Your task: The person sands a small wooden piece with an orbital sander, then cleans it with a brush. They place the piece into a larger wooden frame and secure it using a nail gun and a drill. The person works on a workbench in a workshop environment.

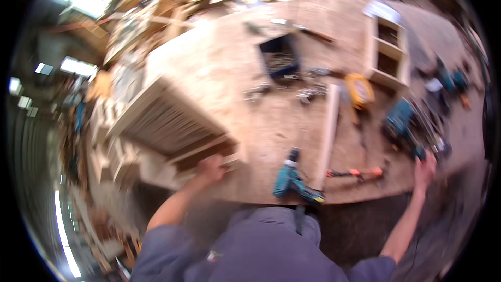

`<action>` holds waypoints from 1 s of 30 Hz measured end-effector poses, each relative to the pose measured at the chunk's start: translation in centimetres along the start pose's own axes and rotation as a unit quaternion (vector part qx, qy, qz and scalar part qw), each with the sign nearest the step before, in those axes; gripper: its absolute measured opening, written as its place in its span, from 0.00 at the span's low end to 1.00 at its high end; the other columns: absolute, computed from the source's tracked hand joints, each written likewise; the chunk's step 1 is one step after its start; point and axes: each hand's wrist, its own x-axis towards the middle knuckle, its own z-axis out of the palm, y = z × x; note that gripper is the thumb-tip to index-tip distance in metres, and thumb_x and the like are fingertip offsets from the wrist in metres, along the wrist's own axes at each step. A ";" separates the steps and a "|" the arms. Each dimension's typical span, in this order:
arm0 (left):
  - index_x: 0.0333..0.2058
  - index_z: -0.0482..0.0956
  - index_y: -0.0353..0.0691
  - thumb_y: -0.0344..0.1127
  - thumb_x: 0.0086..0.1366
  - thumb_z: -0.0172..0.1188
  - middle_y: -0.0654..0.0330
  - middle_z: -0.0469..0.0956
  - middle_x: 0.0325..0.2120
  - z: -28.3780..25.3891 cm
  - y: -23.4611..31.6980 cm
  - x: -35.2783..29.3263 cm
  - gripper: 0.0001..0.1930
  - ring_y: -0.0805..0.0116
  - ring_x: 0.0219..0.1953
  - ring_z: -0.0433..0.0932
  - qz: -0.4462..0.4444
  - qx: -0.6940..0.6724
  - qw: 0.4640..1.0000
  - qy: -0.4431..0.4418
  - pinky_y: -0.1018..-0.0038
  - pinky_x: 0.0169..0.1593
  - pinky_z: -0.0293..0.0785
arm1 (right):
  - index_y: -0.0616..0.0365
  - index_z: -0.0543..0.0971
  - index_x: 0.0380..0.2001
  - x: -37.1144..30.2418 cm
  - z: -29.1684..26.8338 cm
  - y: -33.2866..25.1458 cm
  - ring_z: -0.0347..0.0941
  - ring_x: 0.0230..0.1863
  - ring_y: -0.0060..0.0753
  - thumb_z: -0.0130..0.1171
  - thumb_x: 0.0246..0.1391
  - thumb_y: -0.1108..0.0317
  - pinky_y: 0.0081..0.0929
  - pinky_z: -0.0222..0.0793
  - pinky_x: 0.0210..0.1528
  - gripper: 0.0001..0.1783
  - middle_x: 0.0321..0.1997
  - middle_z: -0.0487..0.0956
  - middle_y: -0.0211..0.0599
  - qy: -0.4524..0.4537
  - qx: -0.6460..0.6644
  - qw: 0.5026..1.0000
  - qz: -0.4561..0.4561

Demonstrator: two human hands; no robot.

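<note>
My left hand (211,169) is closed around the near edge of a pale wooden box-like piece with a slatted panel (169,120), which stands tilted at the left of the table. My right hand (425,169) is at the table's right front edge, against the near end of a teal power tool (401,117). Motion blur smears its fingers, so their grip is unclear. Between my hands lie a teal cordless drill (289,177), a long pale wood strip (327,136) and a hammer with an orange-and-black handle (360,173).
On the wooden worktable (224,62) sit a dark box of small fasteners (280,57), a yellow tool (359,91) and a two-compartment wooden frame (387,52). Another teal tool (453,79) lies far right. Stacked wood pieces (112,146) crowd the left side.
</note>
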 end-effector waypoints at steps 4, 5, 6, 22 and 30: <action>0.36 0.74 0.41 0.49 0.60 0.68 0.50 0.80 0.31 -0.6 -1.6 -1.1 0.19 0.43 0.38 0.81 0.008 -0.078 0.997 -0.013 0.51 0.39 0.76 | 0.54 0.73 0.62 2.3 2.7 0.8 0.72 0.62 0.57 0.68 0.52 0.77 0.44 0.71 0.61 0.33 0.60 0.75 0.50 -0.074 0.012 0.996 -0.041; 0.36 0.74 0.41 0.50 0.61 0.68 0.50 0.81 0.30 -0.6 -2.2 -1.7 0.20 0.42 0.37 0.81 0.001 -0.087 0.996 -0.019 0.51 0.39 0.76 | 0.54 0.72 0.63 2.6 2.7 -0.4 0.72 0.62 0.57 0.67 0.52 0.78 0.44 0.71 0.61 0.33 0.61 0.74 0.49 -0.103 0.027 0.994 -0.026; 0.35 0.74 0.40 0.51 0.61 0.68 0.49 0.81 0.30 -0.6 -2.6 -2.0 0.20 0.42 0.36 0.81 -0.005 -0.096 0.995 -0.023 0.50 0.39 0.76 | 0.54 0.72 0.63 3.2 3.0 -0.9 0.72 0.62 0.57 0.67 0.53 0.78 0.43 0.71 0.61 0.33 0.62 0.75 0.49 -0.116 0.005 0.993 -0.018; 0.37 0.74 0.36 0.59 0.63 0.63 0.42 0.80 0.31 -4.2 -4.8 2.8 0.27 0.36 0.39 0.79 0.035 -0.164 0.967 -0.190 0.47 0.41 0.72 | 0.51 0.75 0.58 6.1 6.3 0.4 0.80 0.43 0.53 0.66 0.47 0.83 0.45 0.74 0.47 0.33 0.41 0.83 0.49 -0.204 -0.080 0.975 0.040; 0.42 0.78 0.38 0.62 0.59 0.66 0.43 0.82 0.34 -5.9 -3.8 2.9 0.29 0.40 0.42 0.81 0.015 -0.197 0.957 -0.211 0.50 0.45 0.75 | 0.48 0.76 0.54 7.3 4.8 -2.2 0.80 0.44 0.60 0.67 0.43 0.78 0.48 0.74 0.47 0.31 0.40 0.83 0.52 -0.230 -0.078 0.970 0.025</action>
